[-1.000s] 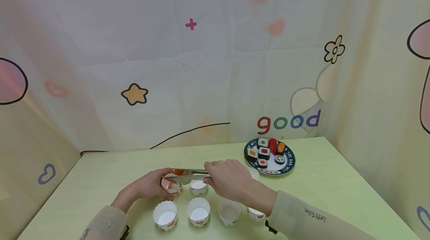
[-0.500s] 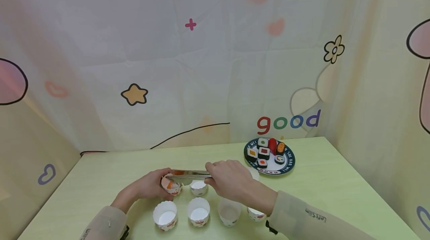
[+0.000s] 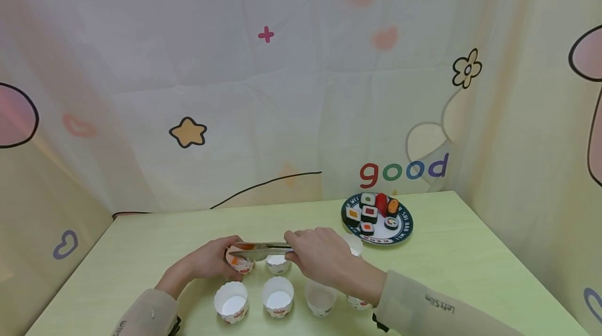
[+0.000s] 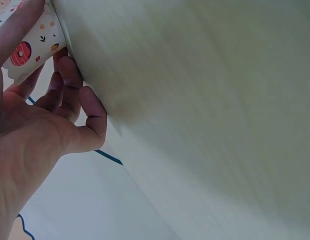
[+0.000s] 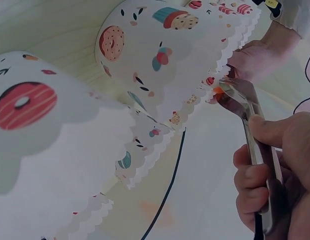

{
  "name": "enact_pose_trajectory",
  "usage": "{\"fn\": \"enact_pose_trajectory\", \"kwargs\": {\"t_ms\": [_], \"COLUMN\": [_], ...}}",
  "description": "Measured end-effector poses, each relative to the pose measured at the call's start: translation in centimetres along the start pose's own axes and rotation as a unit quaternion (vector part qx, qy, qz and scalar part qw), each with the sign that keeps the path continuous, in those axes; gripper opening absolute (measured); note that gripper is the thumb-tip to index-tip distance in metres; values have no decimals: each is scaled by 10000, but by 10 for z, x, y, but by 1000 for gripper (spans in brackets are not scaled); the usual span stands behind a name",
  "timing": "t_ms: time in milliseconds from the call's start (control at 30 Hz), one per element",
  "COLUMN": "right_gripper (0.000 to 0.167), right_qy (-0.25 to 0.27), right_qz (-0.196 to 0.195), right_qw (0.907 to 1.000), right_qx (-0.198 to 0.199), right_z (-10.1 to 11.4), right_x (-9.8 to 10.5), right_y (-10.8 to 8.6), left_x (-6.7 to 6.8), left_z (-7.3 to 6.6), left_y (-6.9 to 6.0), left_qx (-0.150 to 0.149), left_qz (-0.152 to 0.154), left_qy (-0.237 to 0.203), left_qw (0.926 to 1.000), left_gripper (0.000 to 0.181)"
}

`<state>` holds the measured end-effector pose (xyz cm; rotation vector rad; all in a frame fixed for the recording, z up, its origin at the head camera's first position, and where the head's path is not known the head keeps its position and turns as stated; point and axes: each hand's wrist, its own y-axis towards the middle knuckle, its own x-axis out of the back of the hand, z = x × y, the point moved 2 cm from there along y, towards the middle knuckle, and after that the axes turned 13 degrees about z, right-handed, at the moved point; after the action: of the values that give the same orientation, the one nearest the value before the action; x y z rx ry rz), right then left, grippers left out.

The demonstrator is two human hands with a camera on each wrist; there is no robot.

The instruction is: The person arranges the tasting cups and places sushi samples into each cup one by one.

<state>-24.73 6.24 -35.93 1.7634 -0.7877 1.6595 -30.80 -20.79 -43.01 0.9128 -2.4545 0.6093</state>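
My left hand (image 3: 211, 258) holds a paper baking cup (image 3: 244, 267) at the back left of the group. In the left wrist view, fingers and thumb lie about this printed cup (image 4: 47, 32). An orange-and-white piece (image 3: 235, 261) lies inside it, its exact kind hard to tell. My right hand (image 3: 322, 253) grips metal tongs (image 3: 275, 250). The arms of the tongs stand slightly apart, tips over the cup's mouth. Whether the tips touch the piece is hidden. In the right wrist view, thumb and curled fingers wrap the tongs (image 5: 249, 107).
More paper cups stand close by, such as the front left cup (image 3: 232, 311) and its neighbour (image 3: 278, 303). My right forearm passes over the right-hand cups. A round plate (image 3: 400, 229) with several toy sushi pieces (image 3: 369, 214) sits at the back right, near the curtain.
The tongs' arms drew together half a second ago and now stand apart again. The right hand has shifted slightly down. My left hand stays at the cup.
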Motion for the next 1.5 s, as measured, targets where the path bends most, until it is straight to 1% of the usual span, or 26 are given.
{"fn": "enact_pose_trajectory", "kwargs": {"t_ms": [67,300,500,600,700,867,1000,1067,1200,1367,1500], "right_gripper": [21,23,25,26,27,26,26,26,25,22,21], "right_qy": [-43,10,144,242,369,587,627,628,674,884,1031], "right_qz": [-15,-72,-95,-116,-130,-161,-238,-275,-287,-187,-120], "right_qw": [10000,10000,9998,9996,9992,9981,9978,9976,9972,9955,9937], "right_qx": [36,37,24,43,56,61,6,-44,-135,-277,-424], "right_z": [0,-3,-8,-11,-14,-20,-26,-29,-35,-41,-45], "right_x": [1,2,3,4,5,5,6,5,5,5,4], "right_y": [0,-3,-7,-10,-13,-19,-22,-23,-25,-28,-30], "left_x": [0,1,1,1,2,3,4,3,3,2,2], "left_z": [0,0,0,1,1,2,2,3,2,-3,-4], "left_y": [0,2,1,2,2,3,4,4,3,0,0], "left_qx": [-35,4,-7,-24,-68,-181,-169,-152,-218,-341,-327], "left_qz": [32,-4,42,36,-11,-75,-140,-145,-107,-41,-11], "left_qy": [-25,227,81,100,294,715,931,949,895,812,739], "left_qw": [10000,9997,10000,9999,9995,9972,9954,9953,9957,9961,9967], "left_gripper": [52,56,63,66,63,52,52,52,52,51,54]}}
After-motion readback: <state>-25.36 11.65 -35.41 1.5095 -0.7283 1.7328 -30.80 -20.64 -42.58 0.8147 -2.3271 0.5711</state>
